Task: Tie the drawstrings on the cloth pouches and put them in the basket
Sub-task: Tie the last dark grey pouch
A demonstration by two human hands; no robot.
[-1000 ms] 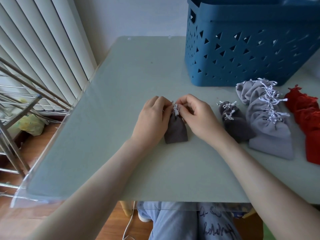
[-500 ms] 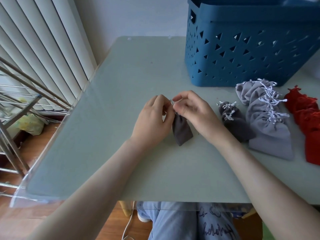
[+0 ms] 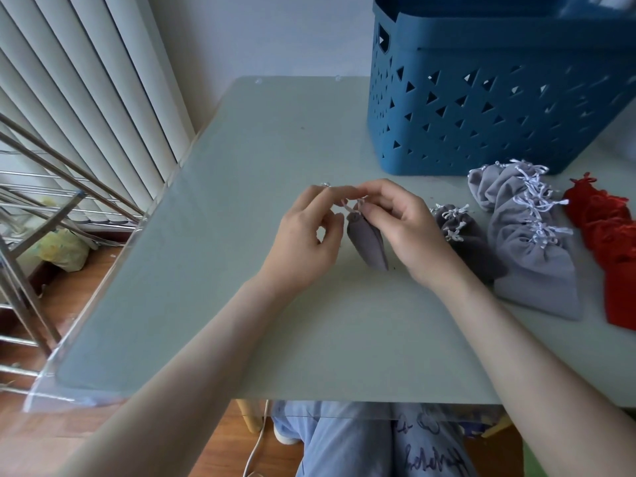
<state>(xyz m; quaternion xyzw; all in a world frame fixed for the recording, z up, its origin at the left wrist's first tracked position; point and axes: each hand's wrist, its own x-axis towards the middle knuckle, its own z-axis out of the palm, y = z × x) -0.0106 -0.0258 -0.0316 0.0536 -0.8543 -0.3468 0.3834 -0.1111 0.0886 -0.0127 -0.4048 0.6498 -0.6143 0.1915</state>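
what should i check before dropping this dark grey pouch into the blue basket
1. Drawstring held: ok, left grip pinches one end, right grip pinches the dark grey pouch at its neck.
2. Knot finished: cannot tell, fingers hide it.
3. Neck gathered: ok, looks cinched.
4. Clear of the pouch pile on the right: ok, apart.
5. Blue basket reachable: ok, it stands just behind the pile.
6. Room inside basket: cannot tell, interior out of view.

Setting: a room in a home. Indicators: vertical window blinds [image 3: 86, 80] at far left, a metal drying rack [image 3: 41, 201] beside them, wood flooring [image 3: 69, 297], a glass-topped table [image 3: 241, 160], and a blue plastic basket [image 3: 481, 108] at far right.
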